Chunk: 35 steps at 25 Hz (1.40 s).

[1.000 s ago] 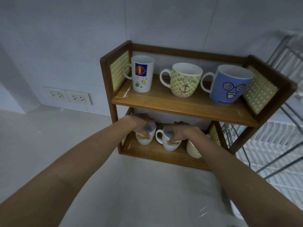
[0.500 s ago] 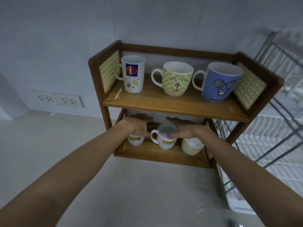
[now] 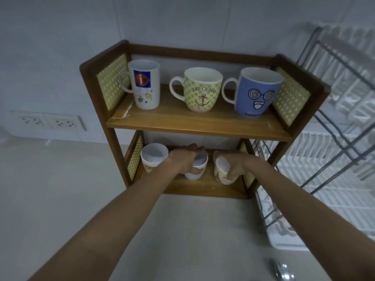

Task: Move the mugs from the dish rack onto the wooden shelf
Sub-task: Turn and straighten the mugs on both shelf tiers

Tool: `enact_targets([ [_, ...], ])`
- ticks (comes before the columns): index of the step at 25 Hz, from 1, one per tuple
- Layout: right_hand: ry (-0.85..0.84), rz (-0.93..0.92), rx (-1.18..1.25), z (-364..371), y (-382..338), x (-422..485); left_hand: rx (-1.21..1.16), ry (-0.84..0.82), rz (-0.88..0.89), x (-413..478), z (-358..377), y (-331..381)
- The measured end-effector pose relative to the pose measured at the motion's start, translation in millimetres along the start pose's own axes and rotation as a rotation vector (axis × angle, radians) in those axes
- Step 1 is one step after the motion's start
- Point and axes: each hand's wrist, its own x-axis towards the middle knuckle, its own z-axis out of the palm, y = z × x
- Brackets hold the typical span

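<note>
The wooden shelf (image 3: pixel 194 126) stands against the wall with two levels. On top stand a tall white mug (image 3: pixel 145 84), a green anchor mug (image 3: pixel 200 90) and a blue face mug (image 3: pixel 257 92). On the lower level a white Jotun mug (image 3: pixel 153 159) stands free at the left. My left hand (image 3: pixel 182 159) grips the middle white mug (image 3: pixel 197 169) by its rim and side. My right hand (image 3: pixel 233 163) holds a beige patterned mug (image 3: pixel 221 173), which is tilted toward the left.
A metal and white dish rack (image 3: pixel 328 159) stands right of the shelf, its tray reaching the counter. Two wall sockets (image 3: pixel 50 122) sit at the left. The pale counter (image 3: pixel 60 189) stretches in front. A shiny metal tap tip (image 3: pixel 284 272) shows at the bottom right.
My left hand moved off the left white mug onto the middle one. My right hand moved from the middle mug to the beige mug and tilted it.
</note>
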Motion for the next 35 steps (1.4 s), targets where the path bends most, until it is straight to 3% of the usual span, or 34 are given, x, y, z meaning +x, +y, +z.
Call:
enact_targets([
  [3, -0.015, -0.083, 0.015, -1.4, 0.7, 6.5, -0.014, 0.011, -0.010, -2.9, 3.7, 2.4],
  [6, 0.065, 0.013, 0.105, -0.9, 1.8, 10.5, 0.018, 0.025, -0.019, -2.2, 1.3, 2.6],
  [10, 0.149, 0.100, 0.028, 7.3, 6.4, 15.9, 0.049, 0.017, -0.067, -1.6, -2.5, 3.2],
  [16, 0.122, 0.103, -0.096, 3.7, -0.1, 14.9, -0.016, 0.016, -0.016, -5.4, -1.2, -10.0],
  [19, 0.044, 0.081, -0.103, 1.2, -2.0, 12.7, -0.150, -0.090, -0.009, -11.5, -7.9, -21.3],
  [21, 0.068, 0.045, 0.011, -5.0, -12.4, 15.2, -0.137, -0.137, -0.083, -20.7, -19.2, -43.2],
  [24, 0.220, -0.148, 0.175, -9.6, -49.1, 27.3, 0.119, -0.200, -0.210, -35.8, -32.1, -70.8],
  [27, 0.192, -0.281, 0.112, -2.3, -81.5, 38.2, 0.101, -0.152, -0.220, -41.9, -26.1, -73.5],
  [35, 0.248, -0.300, 0.131, -1.5, -75.3, 37.2, 0.072, -0.095, -0.191, -43.9, -18.8, -80.7],
])
